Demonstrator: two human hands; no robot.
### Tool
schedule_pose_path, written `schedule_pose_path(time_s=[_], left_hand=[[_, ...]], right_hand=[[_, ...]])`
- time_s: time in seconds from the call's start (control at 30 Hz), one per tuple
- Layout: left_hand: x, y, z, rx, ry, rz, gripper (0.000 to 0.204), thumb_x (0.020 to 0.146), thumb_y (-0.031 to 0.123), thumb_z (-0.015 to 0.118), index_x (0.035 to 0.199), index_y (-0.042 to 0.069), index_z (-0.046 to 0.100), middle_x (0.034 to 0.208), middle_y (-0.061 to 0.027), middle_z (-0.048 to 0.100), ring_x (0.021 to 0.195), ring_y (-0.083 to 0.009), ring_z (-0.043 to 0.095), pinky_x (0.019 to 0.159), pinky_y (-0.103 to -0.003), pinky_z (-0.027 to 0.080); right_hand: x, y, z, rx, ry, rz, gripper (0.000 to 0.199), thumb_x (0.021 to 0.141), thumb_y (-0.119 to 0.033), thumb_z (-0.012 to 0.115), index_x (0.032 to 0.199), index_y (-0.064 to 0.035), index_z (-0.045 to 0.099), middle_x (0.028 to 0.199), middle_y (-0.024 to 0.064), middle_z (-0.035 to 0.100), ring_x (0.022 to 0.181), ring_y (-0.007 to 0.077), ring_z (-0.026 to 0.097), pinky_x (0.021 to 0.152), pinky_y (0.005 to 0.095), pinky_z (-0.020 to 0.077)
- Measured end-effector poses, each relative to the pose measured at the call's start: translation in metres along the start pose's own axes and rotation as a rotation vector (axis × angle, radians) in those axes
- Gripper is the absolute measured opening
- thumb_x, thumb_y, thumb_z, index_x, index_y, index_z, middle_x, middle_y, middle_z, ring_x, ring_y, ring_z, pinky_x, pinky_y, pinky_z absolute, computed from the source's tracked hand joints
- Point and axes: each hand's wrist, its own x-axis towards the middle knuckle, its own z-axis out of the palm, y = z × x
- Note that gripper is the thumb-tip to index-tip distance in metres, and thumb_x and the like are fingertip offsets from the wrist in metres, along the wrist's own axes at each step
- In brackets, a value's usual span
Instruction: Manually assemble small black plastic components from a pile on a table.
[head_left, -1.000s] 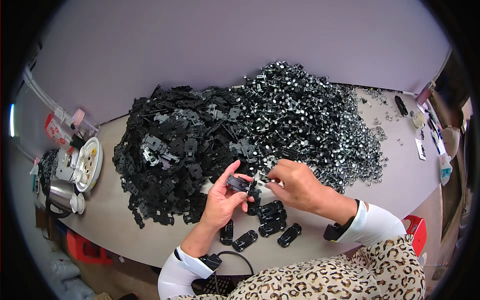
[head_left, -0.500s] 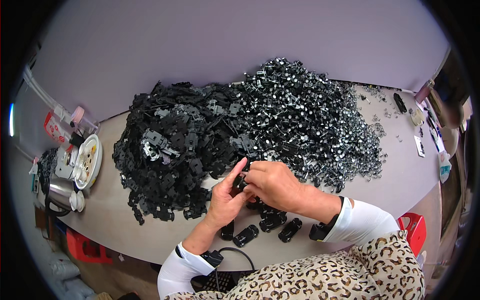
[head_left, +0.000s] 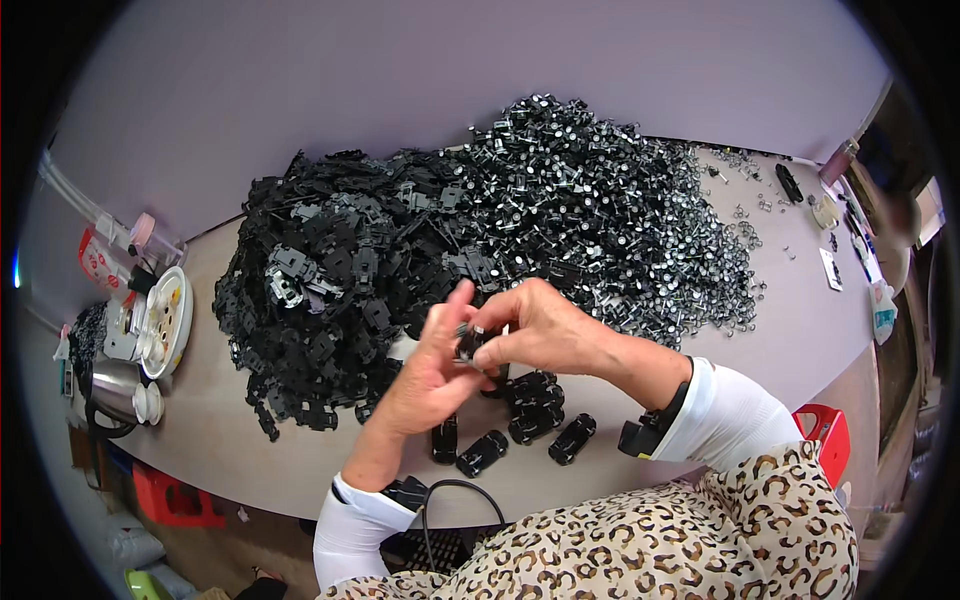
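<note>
A small black toy car part with a bright metallic glint is held between my two hands, over the table near the middle. My right hand pinches it with thumb and curled fingers from the right. My left hand, slightly blurred, bears against it from the left, thumb below and forefinger stretched upward; the fingers partly hide the piece. Black toy cars lie close below my hands, several together. Behind my left hand rises a heap of flat black chassis pieces; beside it is a heap of wheel-and-axle parts.
The grey table meets a plain wall at the back. On the left stand a white plate, a metal kettle and a clear pink-lidded container. A cable loops at the front edge. A red stool is at the right.
The hands have drawn slightly toward the left, and the right hand has turned, its fingers curling over the piece. The whole view has shifted a little.
</note>
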Motion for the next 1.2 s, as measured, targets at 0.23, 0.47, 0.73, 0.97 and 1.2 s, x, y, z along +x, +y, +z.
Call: schedule_pose_path(time_s=[0.23, 0.47, 0.73, 0.97, 1.2], left_hand=[[-0.001, 0.002, -0.045, 0.143, 0.268, -0.371, 0.021, 0.084, -0.003, 0.056, 0.104, -0.002, 0.062, 0.077, -0.0058, 0.062, 0.050, -0.0072, 0.054, 0.040, -0.018, 0.040], [0.000, -0.020, -0.023, 0.361, 0.109, -0.397, 0.008, 0.083, 0.001, 0.060, 0.087, -0.003, 0.065, 0.064, -0.0022, 0.061, 0.047, -0.0059, 0.053, 0.042, -0.022, 0.042], [0.003, -0.008, -0.011, 0.122, 0.179, -0.471, 0.015, 0.083, 0.003, 0.061, 0.097, -0.004, 0.062, 0.071, -0.0045, 0.062, 0.047, -0.0073, 0.054, 0.040, -0.020, 0.039], [0.002, -0.011, -0.023, -0.348, 0.090, -0.555, 0.019, 0.082, 0.000, 0.064, 0.100, 0.001, 0.056, 0.067, -0.0064, 0.060, 0.048, -0.0135, 0.058, 0.036, -0.020, 0.039], [0.003, -0.023, -0.022, -0.362, 0.179, -0.445, 0.010, 0.082, -0.005, 0.057, 0.090, -0.002, 0.052, 0.075, -0.0103, 0.060, 0.056, -0.0179, 0.064, 0.044, -0.024, 0.051]], right_hand=[[-0.024, 0.004, 0.047, -0.459, -0.154, -0.107, 0.030, 0.070, -0.021, 0.077, 0.089, 0.0000, 0.067, 0.081, 0.0150, 0.066, 0.077, 0.0316, 0.062, 0.072, 0.0380, 0.0494], [-0.010, 0.029, 0.011, -0.969, -0.078, -0.051, 0.019, 0.074, -0.023, 0.070, 0.081, -0.0055, 0.068, 0.083, 0.0145, 0.064, 0.080, 0.0317, 0.063, 0.068, 0.0413, 0.0509], [-0.016, 0.040, 0.011, -0.997, 0.010, -0.254, 0.009, 0.071, -0.011, 0.061, 0.073, -0.0019, 0.061, 0.076, 0.0122, 0.062, 0.073, 0.0297, 0.064, 0.061, 0.0394, 0.0513], [-0.014, 0.035, 0.007, -0.775, 0.087, -0.688, 0.006, 0.072, -0.009, 0.058, 0.077, -0.0051, 0.058, 0.080, 0.0075, 0.056, 0.078, 0.0243, 0.059, 0.062, 0.0348, 0.0515], [-0.062, 0.031, -0.065, -1.242, 0.154, -0.091, 0.012, 0.071, -0.017, 0.071, 0.071, -0.0082, 0.062, 0.077, 0.0042, 0.056, 0.081, 0.0247, 0.056, 0.061, 0.0359, 0.0501]])
